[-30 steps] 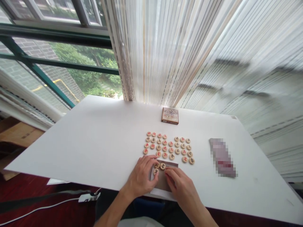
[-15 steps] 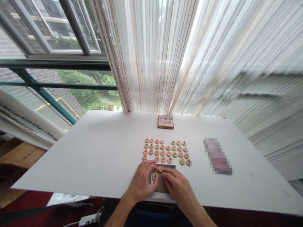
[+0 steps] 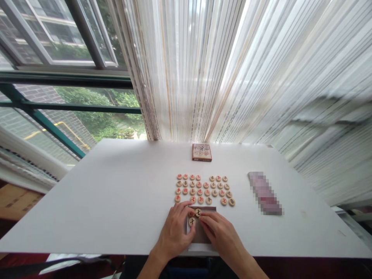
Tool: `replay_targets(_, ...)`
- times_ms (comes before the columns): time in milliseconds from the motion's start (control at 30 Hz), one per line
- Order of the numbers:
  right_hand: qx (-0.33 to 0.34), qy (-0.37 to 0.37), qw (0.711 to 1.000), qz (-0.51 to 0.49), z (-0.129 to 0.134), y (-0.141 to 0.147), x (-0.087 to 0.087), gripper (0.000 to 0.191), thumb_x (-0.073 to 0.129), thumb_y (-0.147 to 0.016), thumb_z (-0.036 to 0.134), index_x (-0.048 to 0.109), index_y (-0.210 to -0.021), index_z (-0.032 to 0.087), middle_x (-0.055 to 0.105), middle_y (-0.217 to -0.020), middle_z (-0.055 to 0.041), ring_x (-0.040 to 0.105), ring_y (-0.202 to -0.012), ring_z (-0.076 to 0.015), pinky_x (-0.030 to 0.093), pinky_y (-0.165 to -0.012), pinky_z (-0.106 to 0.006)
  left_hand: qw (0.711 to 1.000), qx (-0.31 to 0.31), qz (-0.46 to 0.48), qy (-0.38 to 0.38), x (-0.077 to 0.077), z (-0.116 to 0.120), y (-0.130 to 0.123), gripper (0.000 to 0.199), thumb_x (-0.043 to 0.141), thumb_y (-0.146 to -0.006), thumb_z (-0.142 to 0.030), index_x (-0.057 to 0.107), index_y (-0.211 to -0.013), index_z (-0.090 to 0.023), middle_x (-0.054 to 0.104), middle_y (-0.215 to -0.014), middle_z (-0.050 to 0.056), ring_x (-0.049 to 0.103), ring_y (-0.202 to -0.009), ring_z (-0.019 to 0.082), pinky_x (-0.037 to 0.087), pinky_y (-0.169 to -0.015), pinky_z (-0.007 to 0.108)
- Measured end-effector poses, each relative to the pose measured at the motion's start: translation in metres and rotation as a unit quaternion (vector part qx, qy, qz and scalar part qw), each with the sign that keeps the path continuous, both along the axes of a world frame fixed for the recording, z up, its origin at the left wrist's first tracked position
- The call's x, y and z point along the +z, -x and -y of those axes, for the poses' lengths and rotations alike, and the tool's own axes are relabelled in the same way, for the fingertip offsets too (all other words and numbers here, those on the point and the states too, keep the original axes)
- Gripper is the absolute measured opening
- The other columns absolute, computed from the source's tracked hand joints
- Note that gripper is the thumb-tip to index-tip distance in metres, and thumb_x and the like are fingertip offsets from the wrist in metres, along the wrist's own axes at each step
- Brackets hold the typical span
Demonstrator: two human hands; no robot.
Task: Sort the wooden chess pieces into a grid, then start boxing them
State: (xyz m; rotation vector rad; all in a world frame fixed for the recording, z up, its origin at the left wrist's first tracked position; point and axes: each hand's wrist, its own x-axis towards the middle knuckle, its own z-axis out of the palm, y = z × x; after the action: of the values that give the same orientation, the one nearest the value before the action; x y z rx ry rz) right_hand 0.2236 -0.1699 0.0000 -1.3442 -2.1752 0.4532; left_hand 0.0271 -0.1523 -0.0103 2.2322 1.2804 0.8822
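A shallow open box [image 3: 202, 246] lies at the table's front edge, with a few round wooden pieces in its far left part. My left hand [image 3: 174, 228] rests over the box's left side, fingers apart, its fingertips at a partly covered piece and its thumb beside a black-marked piece [image 3: 192, 221]. From the right, my right hand [image 3: 222, 230] reaches in with thumb and fingers pressed together at the edge of another black-marked piece [image 3: 198, 212]. Beyond the box, several red- and black-marked pieces [image 3: 199, 192] lie face up in loose rows on the white table [image 3: 101, 201].
A small printed box lid [image 3: 202, 152] lies behind the pieces. To their right is a pixelated pinkish item [image 3: 266, 193]. String curtains [image 3: 186, 77] and a window frame [image 3: 72, 81] stand along the table's far side.
The whole view has shifted slightly, so the table and pieces appear a little lower. Both hands remain at the box, with almost the same hold on the pieces.
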Motion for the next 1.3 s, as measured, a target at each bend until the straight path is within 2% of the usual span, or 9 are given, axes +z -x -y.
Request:
replay_targets(200, -0.015, -0.047, 0.998, -0.029, -0.008, -0.021, 0.01, 0.023, 0.053, -0.097, 0.016, 0.068, -0.111, 0.026, 0.073, -0.108, -0.0066, 0.069, -0.098, -0.0213, 0.058, -0.087, -0.035, 1.0, -0.006, 0.017, 0.004, -0.004, 0.0, 0.003, 0.024, 0.057, -0.084, -0.013, 0.056, -0.106, -0.023, 0.058, -0.127, 0.01, 0.053, -0.122, 0.029, 0.04, -0.108, 0.054)
replay_targets(367, -0.144, -0.194, 0.97, -0.026, -0.022, -0.065, 0.021, 0.03, 0.059, -0.095, 0.022, 0.064, -0.124, 0.025, 0.07, -0.117, -0.0081, 0.069, -0.104, -0.0237, 0.058, -0.092, -0.039, 0.999, -0.007, 0.031, 0.012, -0.003, 0.0, 0.005, 0.025, 0.056, -0.084, -0.011, 0.055, -0.106, -0.023, 0.058, -0.127, 0.009, 0.053, -0.122, 0.028, 0.04, -0.109, 0.053)
replay_targets(467, -0.217, -0.259, 0.941, 0.013, -0.022, -0.088, 0.017, 0.044, 0.061, -0.094, 0.021, 0.057, -0.137, 0.027, 0.066, -0.129, -0.0073, 0.066, -0.114, -0.0262, 0.05, -0.105, -0.045, 0.999, -0.007, 0.035, 0.017, -0.003, 0.0, 0.006, 0.025, 0.055, -0.085, -0.011, 0.056, -0.106, -0.023, 0.058, -0.127, 0.01, 0.053, -0.122, 0.028, 0.041, -0.108, 0.052)
replay_targets(600, -0.184, -0.213, 0.956, 0.083, -0.009, -0.102, -0.014, 0.054, 0.052, -0.099, 0.026, 0.039, -0.151, 0.025, 0.05, -0.149, -0.008, 0.053, -0.132, -0.0298, 0.045, -0.11, -0.048, 0.999, -0.004, 0.039, 0.017, -0.004, 0.0, 0.006, 0.025, 0.053, -0.086, -0.01, 0.056, -0.107, -0.023, 0.058, -0.126, 0.009, 0.053, -0.123, 0.028, 0.041, -0.109, 0.052)
replay_targets(700, -0.133, -0.161, 0.965, 0.156, 0.005, -0.104, -0.043, 0.054, 0.044, -0.102, 0.031, 0.033, -0.154, 0.026, 0.054, -0.147, -0.0068, 0.055, -0.131, -0.0289, 0.048, -0.105, -0.047, 0.999, 0.0, 0.048, 0.014, -0.006, -0.001, 0.006, 0.023, 0.052, -0.088, -0.012, 0.055, -0.108, -0.023, 0.059, -0.124, 0.009, 0.053, -0.122, 0.027, 0.042, -0.108, 0.051)
replay_targets(800, -0.146, -0.132, 0.964, 0.178, 0.018, -0.106, -0.06, 0.055, 0.043, -0.102, 0.035, 0.031, -0.155, 0.025, 0.049, -0.15, -0.0064, 0.053, -0.133, -0.0294, 0.044, -0.107, -0.049, 0.999, 0.004, 0.054, 0.007, -0.007, -0.001, 0.005, 0.021, 0.052, -0.09, -0.014, 0.056, -0.109, -0.023, 0.06, -0.122, 0.009, 0.055, -0.12, 0.027, 0.043, -0.107, 0.05)
replay_targets(933, -0.163, -0.13, 0.965, 0.159, 0.027, -0.107, -0.061, 0.05, 0.047, -0.101, 0.037, 0.041, -0.15, 0.026, 0.051, -0.149, -0.0054, 0.054, -0.132, -0.0288, 0.043, -0.107, -0.047, 0.998, 0.008, 0.055, -0.004, -0.01, -0.001, 0.005, 0.022, 0.05, -0.091, -0.013, 0.056, -0.109, -0.023, 0.061, -0.122, 0.009, 0.056, -0.12, 0.026, 0.041, -0.109, 0.05)
replay_targets(1067, -0.177, -0.142, 0.965, 0.13, 0.026, -0.104, -0.057, 0.043, 0.048, -0.101, 0.034, 0.051, -0.142, 0.025, 0.06, -0.141, -0.0061, 0.058, -0.127, -0.028, 0.044, -0.104, -0.046, 0.998, 0.004, 0.057, -0.011, -0.009, -0.001, 0.005, 0.026, 0.053, -0.087, -0.011, 0.056, -0.11, -0.023, 0.061, -0.122, 0.009, 0.057, -0.117, 0.026, 0.046, -0.103, 0.047)
replay_targets(1300, -0.228, -0.161, 0.96, 0.034, 0.012, -0.091, -0.057, 0.028, 0.053, -0.098, 0.039, 0.067, -0.113, 0.021, 0.072, -0.121, -0.0096, 0.064, -0.117, -0.0293, 0.046, -0.098, -0.047, 1.0, 0.007, 0.014, -0.007, -0.001, 0.0, 0.002, 0.028, 0.064, -0.08, -0.017, 0.059, -0.106, -0.024, 0.062, -0.123, 0.01, 0.057, -0.117, 0.03, 0.047, -0.099, 0.049)
